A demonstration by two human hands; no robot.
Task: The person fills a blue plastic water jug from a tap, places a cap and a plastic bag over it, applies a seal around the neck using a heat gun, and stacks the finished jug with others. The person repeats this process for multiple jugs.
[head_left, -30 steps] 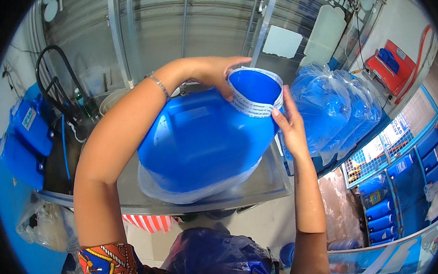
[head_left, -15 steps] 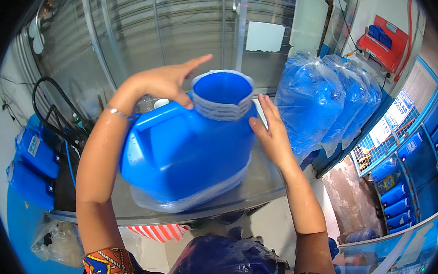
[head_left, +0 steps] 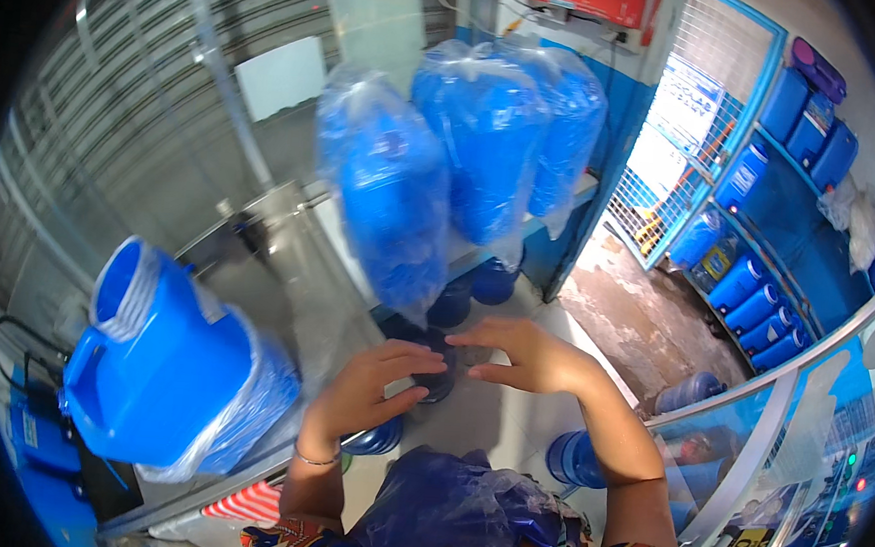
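My left hand (head_left: pixel 372 388) is raised with its fingers stretched out, holding nothing. Facing it, my right hand (head_left: pixel 528 357) is likewise open, its fingertips close to those of the left. To the left, a blue plastic jug (head_left: pixel 176 368) stands on the metal counter (head_left: pixel 321 296), its wide mouth uncapped and ringed by bunched clear plastic. A clear plastic bag (head_left: pixel 276 374) gathers round its lower part. Beyond my hands, a blue jug wrapped in clear plastic (head_left: pixel 387 195) stands nearest, apart from both hands.
Two more bagged blue jugs (head_left: pixel 481 141) stand behind it on a ledge. Round blue bottles (head_left: pixel 577 458) are on the tiled floor. Blue jugs (head_left: pixel 738 282) fill shelves at the right, beside a mesh gate (head_left: pixel 702 129). Dark blue plastic (head_left: pixel 463 516) bulges in front of my body.
My view has turned right, so the uncapped jug now appears at the far left. Both hands have left its mouth and come together in front of me.
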